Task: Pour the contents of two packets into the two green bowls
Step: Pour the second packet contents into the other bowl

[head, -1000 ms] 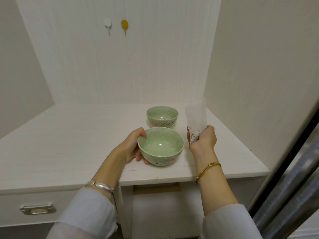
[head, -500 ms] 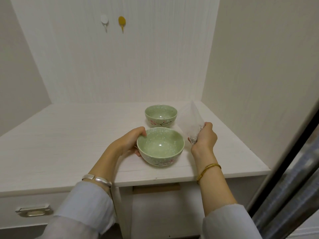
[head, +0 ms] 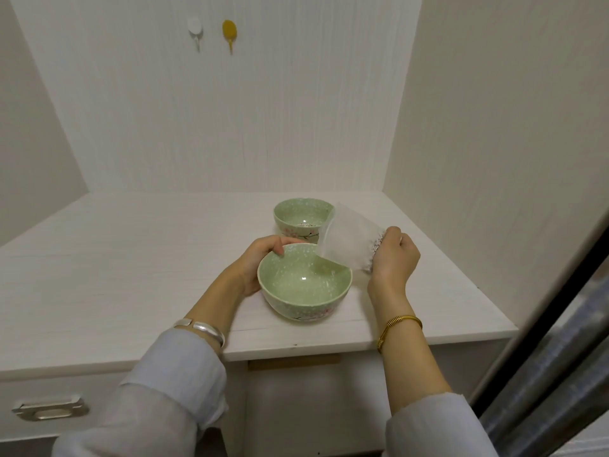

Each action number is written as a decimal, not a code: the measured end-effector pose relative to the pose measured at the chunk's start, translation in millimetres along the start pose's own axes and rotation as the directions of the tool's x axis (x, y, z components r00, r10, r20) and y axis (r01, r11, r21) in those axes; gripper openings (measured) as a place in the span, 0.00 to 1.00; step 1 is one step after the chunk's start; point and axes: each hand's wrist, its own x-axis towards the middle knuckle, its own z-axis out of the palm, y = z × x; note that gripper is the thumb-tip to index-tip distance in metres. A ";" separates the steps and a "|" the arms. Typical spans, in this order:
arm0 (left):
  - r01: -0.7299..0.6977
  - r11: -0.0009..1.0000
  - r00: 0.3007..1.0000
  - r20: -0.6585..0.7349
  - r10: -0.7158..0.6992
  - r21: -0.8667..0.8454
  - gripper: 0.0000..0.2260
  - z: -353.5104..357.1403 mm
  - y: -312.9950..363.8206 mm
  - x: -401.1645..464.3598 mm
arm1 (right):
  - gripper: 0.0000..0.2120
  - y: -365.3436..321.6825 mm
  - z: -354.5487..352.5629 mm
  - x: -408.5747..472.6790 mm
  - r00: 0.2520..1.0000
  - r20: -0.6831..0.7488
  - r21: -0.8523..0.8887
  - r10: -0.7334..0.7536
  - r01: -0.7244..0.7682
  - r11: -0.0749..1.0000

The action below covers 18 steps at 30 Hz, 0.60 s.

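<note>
Two green speckled bowls with a blossom pattern stand on the white counter (head: 115, 275). The near bowl (head: 304, 286) looks empty inside; my left hand (head: 260, 263) grips its left rim. Behind it, the far bowl (head: 298, 217) shows something small and pale at its bottom. My right hand (head: 393, 255) holds a translucent white packet (head: 349, 240) by its bottom end, where pale grains are bunched. The packet is tilted left, its open mouth over the near bowl's right rim, partly covering the far bowl.
The counter sits in a white alcove with walls at the back and right. Two hooks, white (head: 195, 26) and yellow (head: 229, 29), hang on the back wall. A drawer handle (head: 49, 409) is at lower left. A dark door frame (head: 543, 311) runs along the right.
My right hand has tipped the packet from upright over to the left, bringing its mouth down to the near bowl's rim. My left hand stays on the near bowl.
</note>
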 end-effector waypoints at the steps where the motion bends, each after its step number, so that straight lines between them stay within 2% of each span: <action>1: 0.004 1.000 1.000 -0.011 -0.004 0.004 0.20 -1.0 -1.6 0.0 | 0.18 -0.8 -0.2 0.5 0.999 -0.002 -0.026 -0.032 0.032 0.999; 5: -0.001 0.999 1.000 -0.004 0.002 0.032 0.17 -4.1 -5.9 -1.2 | 0.18 -2.4 0.0 2.5 0.991 0.014 -0.109 -0.131 0.132 0.985; 13: -0.016 1.000 1.000 -0.020 0.016 0.005 0.16 -4.3 -8.3 -1.5 | 0.18 -5.0 1.0 2.5 0.969 0.067 -0.167 -0.239 0.247 0.955; 18: -0.037 0.999 0.999 -0.027 0.038 0.015 0.23 -2.9 -6.2 1.3 | 0.18 -9.1 2.1 2.8 0.950 0.089 -0.191 -0.298 0.310 0.931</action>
